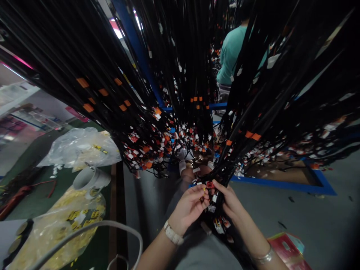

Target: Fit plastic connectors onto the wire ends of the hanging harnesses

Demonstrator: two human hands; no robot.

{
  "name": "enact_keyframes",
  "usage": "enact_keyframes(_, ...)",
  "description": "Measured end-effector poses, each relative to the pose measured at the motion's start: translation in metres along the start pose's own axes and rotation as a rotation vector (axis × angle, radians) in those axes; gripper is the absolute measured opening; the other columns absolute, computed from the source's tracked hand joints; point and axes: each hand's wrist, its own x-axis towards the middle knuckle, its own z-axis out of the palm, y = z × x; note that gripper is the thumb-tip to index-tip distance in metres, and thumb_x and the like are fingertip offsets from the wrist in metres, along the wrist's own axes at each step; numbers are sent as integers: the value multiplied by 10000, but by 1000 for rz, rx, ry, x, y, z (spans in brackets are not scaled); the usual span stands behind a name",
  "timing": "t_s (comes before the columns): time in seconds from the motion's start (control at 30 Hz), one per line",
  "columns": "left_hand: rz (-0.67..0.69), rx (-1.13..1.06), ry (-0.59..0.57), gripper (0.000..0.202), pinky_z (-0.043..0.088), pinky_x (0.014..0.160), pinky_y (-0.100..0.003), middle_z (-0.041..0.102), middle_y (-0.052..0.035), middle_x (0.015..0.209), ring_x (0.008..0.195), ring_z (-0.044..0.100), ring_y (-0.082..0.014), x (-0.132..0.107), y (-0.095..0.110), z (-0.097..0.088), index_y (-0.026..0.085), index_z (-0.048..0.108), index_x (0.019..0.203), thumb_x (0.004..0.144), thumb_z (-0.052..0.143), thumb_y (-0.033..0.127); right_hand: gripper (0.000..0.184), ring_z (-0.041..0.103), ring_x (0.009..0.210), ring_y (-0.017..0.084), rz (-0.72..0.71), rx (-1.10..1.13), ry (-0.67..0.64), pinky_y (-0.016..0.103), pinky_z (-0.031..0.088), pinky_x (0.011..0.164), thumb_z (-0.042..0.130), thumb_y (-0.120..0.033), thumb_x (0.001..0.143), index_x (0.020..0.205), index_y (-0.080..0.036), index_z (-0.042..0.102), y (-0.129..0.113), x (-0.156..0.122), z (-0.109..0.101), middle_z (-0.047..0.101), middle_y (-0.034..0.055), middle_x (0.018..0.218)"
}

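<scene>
My left hand (194, 204), with a pale watch strap at the wrist, pinches a small yellow piece (204, 190) between thumb and fingertips. Close beside it, my right hand (229, 198) grips a red connector (209, 185) on the end of a black wire bundle. The yellow piece is near the connector; whether they touch I cannot tell. White connectors (215, 198) and further wire ends (221, 225) hang below my hands, over my lap.
Black wire harnesses (194, 67) with orange tape hang all around from a blue frame (281, 183). On the green-topped table (112, 221) at left lie plastic bags (84, 146), a grey cup (91, 178) and a grey cable (112, 224). A person in a green top (232, 52) sits beyond.
</scene>
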Motion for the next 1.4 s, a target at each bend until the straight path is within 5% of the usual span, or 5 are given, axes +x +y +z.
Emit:
enact_keyframes(0.5, 21, 30, 47, 240, 483, 654, -197, 630, -43, 749, 668, 591, -91, 11, -3, -6, 98, 620, 820, 634, 770, 82, 259, 512, 464, 85, -18, 12, 18, 201, 421, 463, 809, -354, 610, 659, -158, 646, 0, 2, 1, 603, -19, 543)
enact_keyframes(0.67, 27, 28, 53, 225, 417, 525, -141, 575, 0, 679, 587, 539, -55, 15, -5, -9, 106, 615, 814, 654, 771, 125, 271, 487, 445, 81, -7, 3, 17, 204, 403, 447, 810, -367, 604, 640, -156, 642, 0, 3, -1, 580, -24, 514)
enact_keyframes(1.4, 326, 579, 121, 259, 383, 570, -203, 609, -10, 645, 590, 510, -84, 28, 5, 5, 121, 685, 739, 582, 806, 288, 288, 445, 438, 80, 1, -25, 14, 225, 332, 449, 796, -387, 619, 584, -159, 624, 1, 7, -5, 557, -18, 484)
